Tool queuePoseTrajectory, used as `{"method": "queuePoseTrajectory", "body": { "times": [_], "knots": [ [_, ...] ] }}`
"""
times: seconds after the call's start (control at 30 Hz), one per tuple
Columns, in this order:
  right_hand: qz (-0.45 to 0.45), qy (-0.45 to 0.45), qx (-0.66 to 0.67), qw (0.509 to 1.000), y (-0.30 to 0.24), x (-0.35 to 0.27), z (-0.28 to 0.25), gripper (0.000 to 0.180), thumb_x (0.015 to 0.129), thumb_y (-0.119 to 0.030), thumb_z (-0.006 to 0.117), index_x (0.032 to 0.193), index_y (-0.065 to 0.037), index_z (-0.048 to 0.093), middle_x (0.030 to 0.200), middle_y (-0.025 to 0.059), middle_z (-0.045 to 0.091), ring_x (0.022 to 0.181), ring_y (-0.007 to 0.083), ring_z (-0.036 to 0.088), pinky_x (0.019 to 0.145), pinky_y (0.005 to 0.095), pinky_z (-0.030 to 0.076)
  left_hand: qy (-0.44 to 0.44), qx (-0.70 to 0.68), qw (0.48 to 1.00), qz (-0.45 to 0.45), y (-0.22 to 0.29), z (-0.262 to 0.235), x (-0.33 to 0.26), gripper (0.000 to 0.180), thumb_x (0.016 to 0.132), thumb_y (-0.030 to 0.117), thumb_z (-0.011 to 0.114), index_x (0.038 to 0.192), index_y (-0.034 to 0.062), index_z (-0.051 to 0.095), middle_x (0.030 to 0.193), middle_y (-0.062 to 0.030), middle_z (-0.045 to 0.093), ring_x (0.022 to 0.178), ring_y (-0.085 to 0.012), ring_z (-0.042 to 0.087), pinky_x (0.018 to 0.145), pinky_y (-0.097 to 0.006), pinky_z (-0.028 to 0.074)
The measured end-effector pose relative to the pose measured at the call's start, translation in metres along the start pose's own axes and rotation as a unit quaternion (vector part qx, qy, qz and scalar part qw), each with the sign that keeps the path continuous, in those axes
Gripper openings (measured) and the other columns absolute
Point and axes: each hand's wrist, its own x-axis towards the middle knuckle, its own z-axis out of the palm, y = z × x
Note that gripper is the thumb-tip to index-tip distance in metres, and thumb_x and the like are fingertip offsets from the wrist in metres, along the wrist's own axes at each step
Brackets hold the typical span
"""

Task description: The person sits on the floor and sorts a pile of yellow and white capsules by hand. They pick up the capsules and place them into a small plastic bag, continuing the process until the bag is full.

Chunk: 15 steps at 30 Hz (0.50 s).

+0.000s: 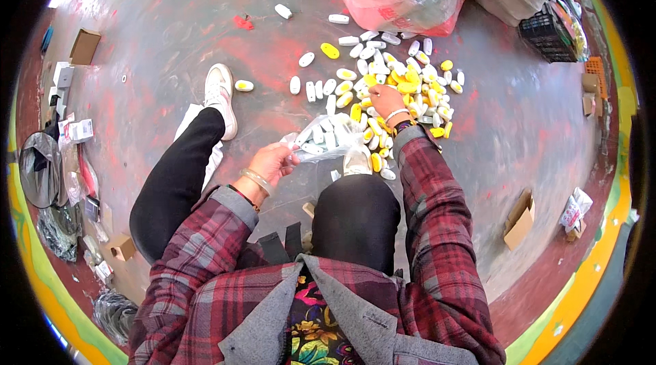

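Now your left hand (273, 160) pinches the rim of a clear bag (324, 138), which sits between your knees with white pieces inside. Your right hand (385, 100) is closed on pieces in the yellow and white pile (410, 85) on the floor (171, 37). If the bag's mouth sags shut, I think the pieces could miss it and scatter.

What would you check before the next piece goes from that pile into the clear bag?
1. Left hand grips the clear bag at its edge: ok.
2. Bag mouth open toward the pile: cannot tell.
3. Right hand is on the pile of white and yellow pieces: ok.
4. Piece actually pinched in right hand: cannot tell.
5. Bag has room left: cannot tell.
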Motion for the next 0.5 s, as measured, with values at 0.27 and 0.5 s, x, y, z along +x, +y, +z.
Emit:
{"method": "queuePoseTrajectory", "body": {
  "times": [0.27, 0.5],
  "knots": [
    [-0.230, -0.085, -0.175, 0.954, -0.052, 0.034, 0.049, 0.040, 0.073, -0.011, 0.049, 0.112, -0.014, 0.051, 0.117, 0.0138, 0.047, 0.110, 0.0301, 0.043, 0.089, 0.0389, 0.038, 0.000, 0.008, 1.000, -0.020, -0.002, -0.005, -0.003, 0.019, 0.079, 0.012, 0.048, 0.094, 0.0045, 0.057, 0.069, -0.0038, 0.058, 0.062, -0.0107, 0.052, 0.057, -0.023, 0.041],
    [-0.281, -0.266, -0.332, 0.860, -0.133, 0.044, 0.071, 0.042, 0.082, -0.018, 0.043, 0.123, -0.023, 0.042, 0.137, 0.0070, 0.027, 0.123, 0.0379, 0.026, 0.095, 0.0484, 0.029, 0.006, -0.007, 1.000, -0.020, -0.003, -0.017, -0.004, 0.018, 0.081, 0.014, 0.049, 0.094, 0.0046, 0.057, 0.070, -0.0037, 0.058, 0.063, -0.0109, 0.052, 0.059, -0.023, 0.041]
  ]
}}
